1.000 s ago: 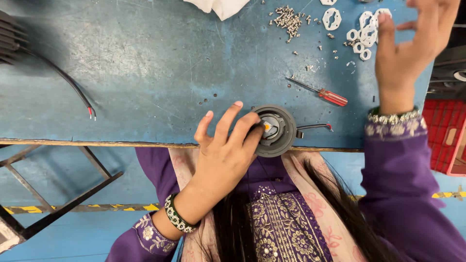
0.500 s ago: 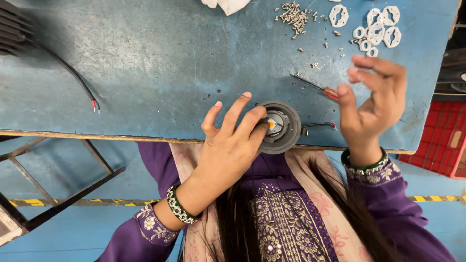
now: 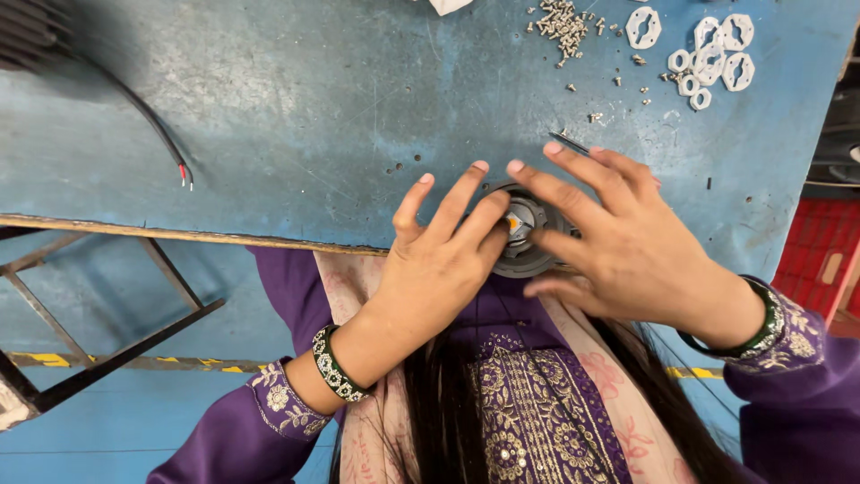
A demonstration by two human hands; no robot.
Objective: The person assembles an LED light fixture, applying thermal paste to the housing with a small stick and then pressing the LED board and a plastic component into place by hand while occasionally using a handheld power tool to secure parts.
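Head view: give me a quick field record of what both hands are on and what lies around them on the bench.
left hand: rests on the round grey part, fingers spread over its left side
right hand: on the same part from the right, fingers over its centre
part position: at the near edge of the blue table
screws: loose pile, far side
white plastic pieces: cluster, far right
black cable: far left, red tip
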